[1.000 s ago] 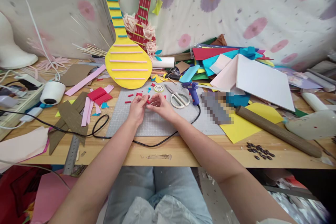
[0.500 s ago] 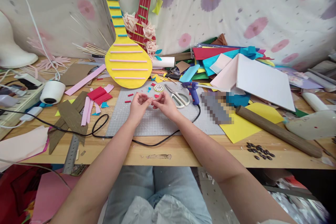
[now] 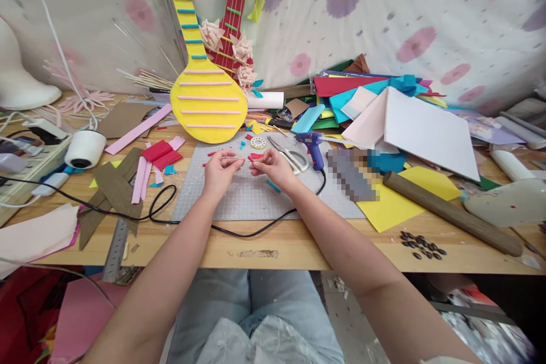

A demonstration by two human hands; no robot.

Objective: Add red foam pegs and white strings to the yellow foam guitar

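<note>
Fine fingerwork, seemingly, above the cutting mat (image 3: pixel 239 205)! Right hand (image 3: pixel 273 170) pinches a red scrap (image 3: pixel 250 158); left hand (image 3: pixel 219 175) curls, grip unclear; the next move calls for precision.

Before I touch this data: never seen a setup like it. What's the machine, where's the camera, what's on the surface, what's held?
There's no machine, just two bare hands: the left hand and the right hand. The camera is worn on the head, looking forward and down. Both hands are over a gray cutting mat on a wooden desk. Near the right hand lie scissors and a blue-purple glue gun; a yellow lute-shaped cutout stands behind the mat. The right hand pinches a small red piece. Whether the left fingertips hold anything is too small to tell.
</note>
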